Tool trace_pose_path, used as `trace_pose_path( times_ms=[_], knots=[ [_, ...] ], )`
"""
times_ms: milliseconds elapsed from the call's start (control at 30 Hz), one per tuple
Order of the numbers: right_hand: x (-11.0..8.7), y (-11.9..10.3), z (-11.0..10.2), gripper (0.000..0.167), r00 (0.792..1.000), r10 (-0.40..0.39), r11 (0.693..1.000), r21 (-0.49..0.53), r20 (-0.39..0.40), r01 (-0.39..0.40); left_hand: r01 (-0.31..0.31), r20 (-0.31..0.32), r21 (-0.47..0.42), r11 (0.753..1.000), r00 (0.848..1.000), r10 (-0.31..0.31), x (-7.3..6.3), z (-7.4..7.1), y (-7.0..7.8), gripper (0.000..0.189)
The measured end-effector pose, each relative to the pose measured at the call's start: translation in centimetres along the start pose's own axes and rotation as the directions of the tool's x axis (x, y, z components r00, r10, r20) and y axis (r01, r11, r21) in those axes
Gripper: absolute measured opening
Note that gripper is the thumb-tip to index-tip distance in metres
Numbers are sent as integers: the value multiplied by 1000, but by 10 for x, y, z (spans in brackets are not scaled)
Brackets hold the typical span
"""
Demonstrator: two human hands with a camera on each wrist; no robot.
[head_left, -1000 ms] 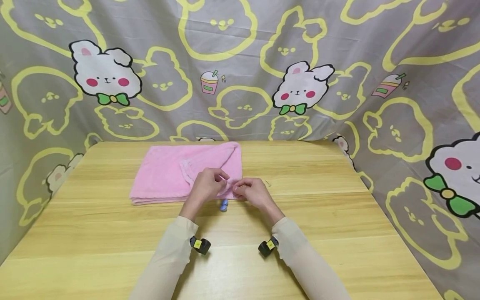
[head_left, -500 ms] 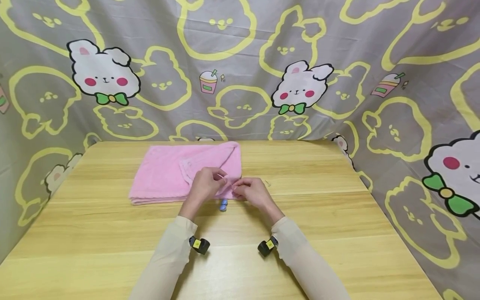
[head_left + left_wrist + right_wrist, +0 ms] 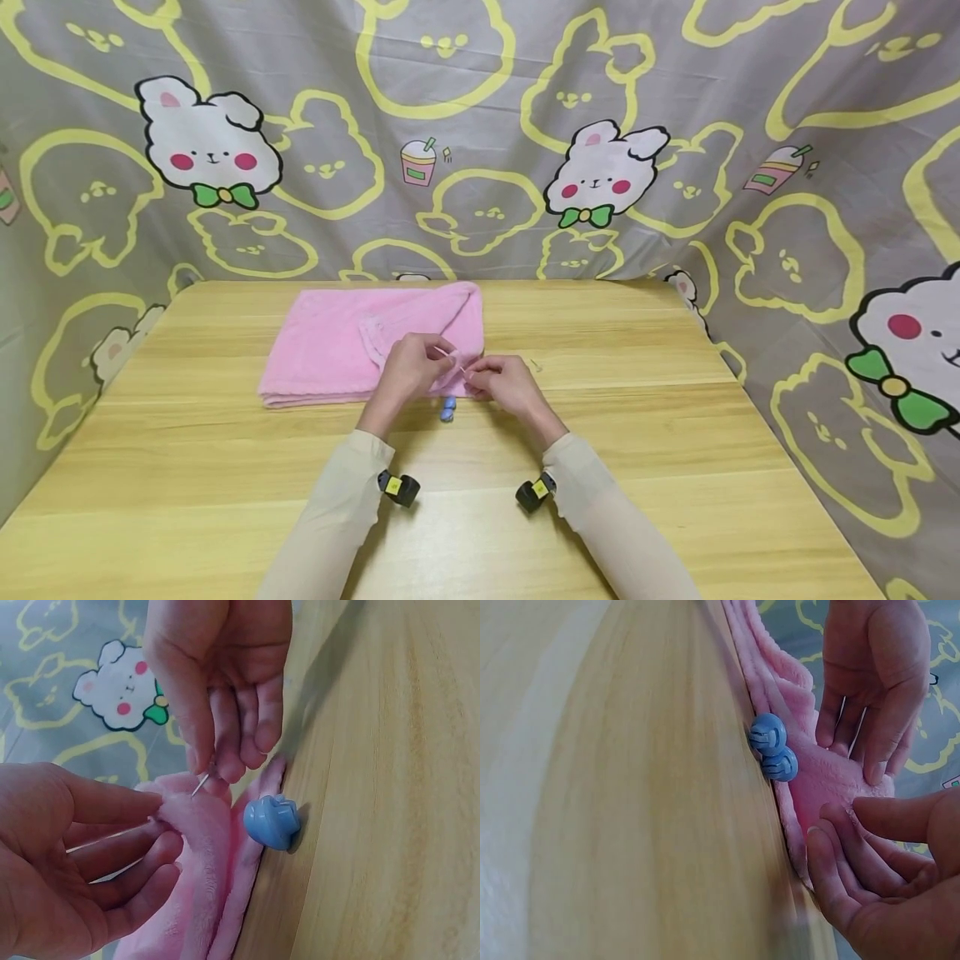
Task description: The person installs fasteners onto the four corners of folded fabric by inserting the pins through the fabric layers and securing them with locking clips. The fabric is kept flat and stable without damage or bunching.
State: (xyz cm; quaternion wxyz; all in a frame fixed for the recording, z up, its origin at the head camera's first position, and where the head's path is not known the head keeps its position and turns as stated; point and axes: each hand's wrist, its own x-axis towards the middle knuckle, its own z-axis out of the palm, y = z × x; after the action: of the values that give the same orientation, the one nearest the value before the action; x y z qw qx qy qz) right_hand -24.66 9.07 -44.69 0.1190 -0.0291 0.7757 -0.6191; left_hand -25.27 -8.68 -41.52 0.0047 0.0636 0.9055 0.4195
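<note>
A folded pink plush cloth [image 3: 322, 342] lies on the table, its near right corner raised between the hands. My left hand [image 3: 411, 368] pinches that raised edge between thumb and forefinger. My right hand [image 3: 510, 387] pinches a thin metal pin [image 3: 200, 784], whose tip meets the cloth in the left wrist view; whether it has gone through the cloth cannot be told. Close to the cloth's front edge, below the hands, sit two small glossy blue plastic pieces [image 3: 768, 735], touching each other. The right fingertips hide the pin's other end.
Right of the cloth, a small thin object [image 3: 536, 365], too small to make out, lies on the wooden table [image 3: 637, 467]. A grey curtain [image 3: 480, 142] with rabbit prints hangs behind and along both sides.
Both hands hold nearly the same place and grip. The right fingertips shift very slightly at the raised cloth edge; the cloth and blue pieces stay put.
</note>
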Motion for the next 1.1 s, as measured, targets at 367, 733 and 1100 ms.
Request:
trace_pose_path(
  times_ms=[367, 733, 1100],
  knots=[
    [-1, -4, -2, 16, 1000, -5, 1000, -6, 9, 5, 29, 17, -10, 1000, 999, -29, 0, -3, -1, 11],
    [-3, -5, 1, 16, 1000, -6, 1000, 4, 4, 6, 13, 46, -10, 1000, 999, -13, -2, -4, 2, 13],
    [-2, -3, 2, 13, 1000, 0, 998, 56, 1, 0, -3, 78, 10, 1000, 997, 3, -3, -4, 7, 10]
  ],
)
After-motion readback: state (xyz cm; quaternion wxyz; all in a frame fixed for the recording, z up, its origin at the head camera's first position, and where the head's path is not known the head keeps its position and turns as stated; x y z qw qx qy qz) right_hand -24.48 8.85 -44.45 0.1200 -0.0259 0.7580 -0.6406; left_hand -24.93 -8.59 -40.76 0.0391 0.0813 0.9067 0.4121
